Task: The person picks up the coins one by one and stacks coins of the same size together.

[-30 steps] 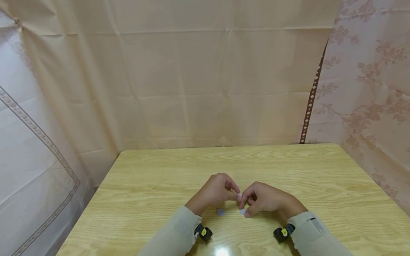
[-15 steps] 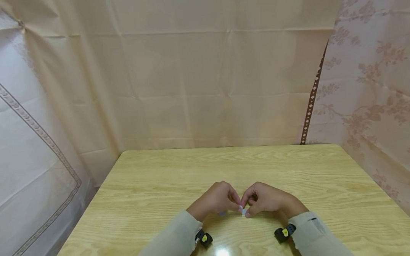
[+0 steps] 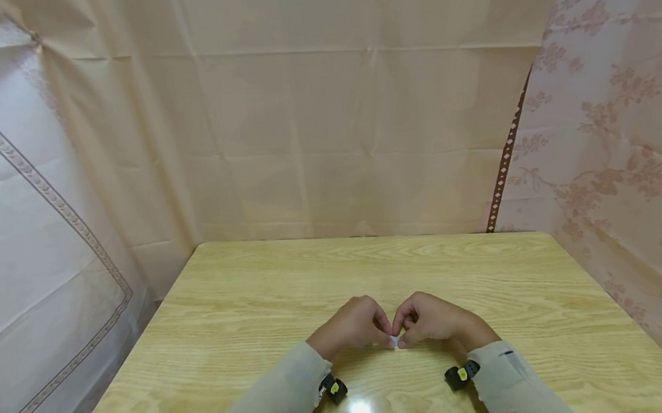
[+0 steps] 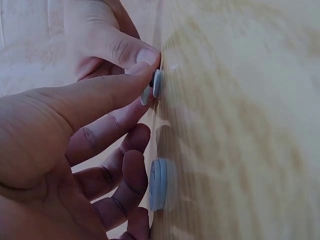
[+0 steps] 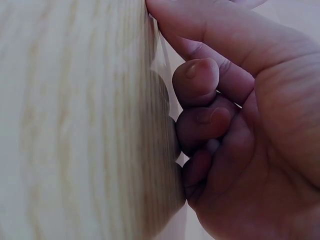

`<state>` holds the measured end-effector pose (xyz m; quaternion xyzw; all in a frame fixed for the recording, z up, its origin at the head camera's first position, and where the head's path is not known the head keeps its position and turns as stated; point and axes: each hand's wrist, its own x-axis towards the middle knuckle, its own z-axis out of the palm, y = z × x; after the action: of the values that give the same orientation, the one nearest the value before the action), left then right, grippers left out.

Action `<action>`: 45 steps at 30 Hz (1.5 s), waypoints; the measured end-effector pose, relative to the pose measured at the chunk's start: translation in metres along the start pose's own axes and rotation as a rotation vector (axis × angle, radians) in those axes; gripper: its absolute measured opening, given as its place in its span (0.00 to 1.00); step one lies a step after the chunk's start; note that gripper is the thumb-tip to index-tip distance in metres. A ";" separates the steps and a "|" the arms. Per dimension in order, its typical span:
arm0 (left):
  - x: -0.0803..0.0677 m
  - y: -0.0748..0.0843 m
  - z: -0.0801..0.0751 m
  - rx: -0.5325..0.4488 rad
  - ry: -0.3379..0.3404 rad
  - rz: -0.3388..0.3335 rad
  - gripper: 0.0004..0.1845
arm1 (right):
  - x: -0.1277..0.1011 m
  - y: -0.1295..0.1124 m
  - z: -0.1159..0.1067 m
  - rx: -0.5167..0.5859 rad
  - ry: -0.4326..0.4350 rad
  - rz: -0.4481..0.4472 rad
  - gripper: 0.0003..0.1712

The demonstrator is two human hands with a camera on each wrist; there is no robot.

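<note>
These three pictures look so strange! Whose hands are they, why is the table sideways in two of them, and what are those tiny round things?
They are one person's two hands. A camera on the head sees both: the left hand and right hand, fingertips meeting on the pale wooden table. Small cameras strapped to each wrist take the other two pictures, so the table looks tipped up. Together the fingertips pinch a small grey-blue round disc at the tabletop. A second grey-blue round disc lies flat on the table beside the left hand's curled fingers. What the discs are, I cannot tell.
</note>
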<state>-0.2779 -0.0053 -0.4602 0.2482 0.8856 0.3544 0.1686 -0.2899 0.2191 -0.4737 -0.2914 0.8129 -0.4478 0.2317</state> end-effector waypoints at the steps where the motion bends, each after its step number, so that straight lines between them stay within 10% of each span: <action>1: 0.000 0.000 0.000 0.001 0.000 -0.001 0.09 | 0.000 0.000 0.000 0.000 0.000 0.000 0.08; 45: -0.001 -0.002 0.000 -0.030 -0.023 -0.009 0.09 | 0.000 -0.004 0.000 -0.032 0.009 0.030 0.07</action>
<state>-0.2778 -0.0071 -0.4612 0.2457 0.8793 0.3642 0.1841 -0.2885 0.2176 -0.4703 -0.2808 0.8254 -0.4325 0.2297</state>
